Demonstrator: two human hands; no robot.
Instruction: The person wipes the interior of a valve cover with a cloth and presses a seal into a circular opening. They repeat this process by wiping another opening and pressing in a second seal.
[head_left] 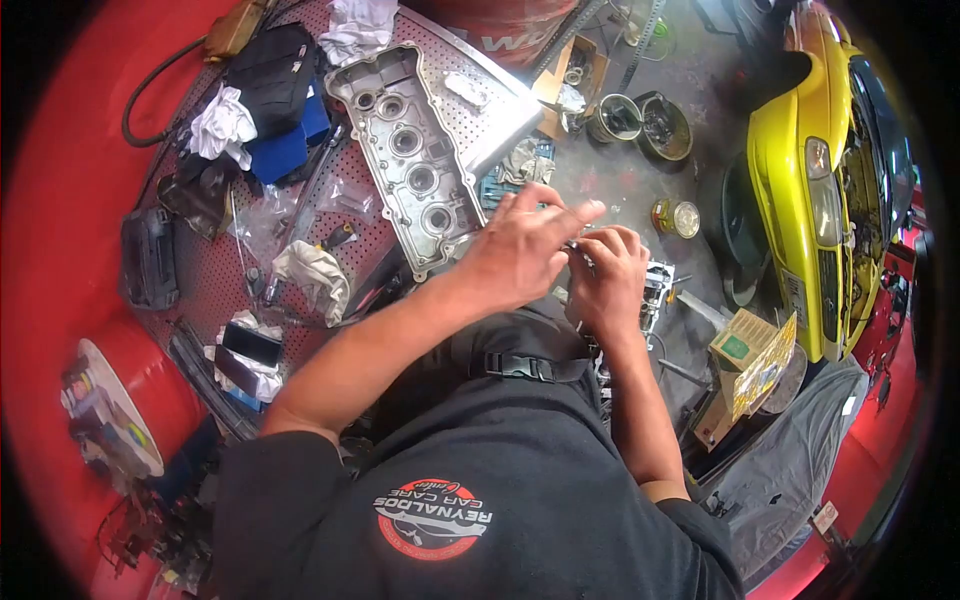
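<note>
- The small metal part (579, 246) is held between the hands; the right hand (606, 278) is curled tightly around it from the right.
- The left hand (515, 250) is stretched rightward onto it, fingers nearly straight; whether its grip pinches cannot be told.

A small silvery metal piece (578, 246) is pinched between the fingertips of the left hand (520, 250) and the right hand (608, 272). It is thin and short. The fingers hide most of it, so its shape cannot be told. It is held up in the air, just past the right edge of the perforated bench (215, 270). Just under the right hand, a pale metal block (657, 285) with dark openings shows, partly covered.
</note>
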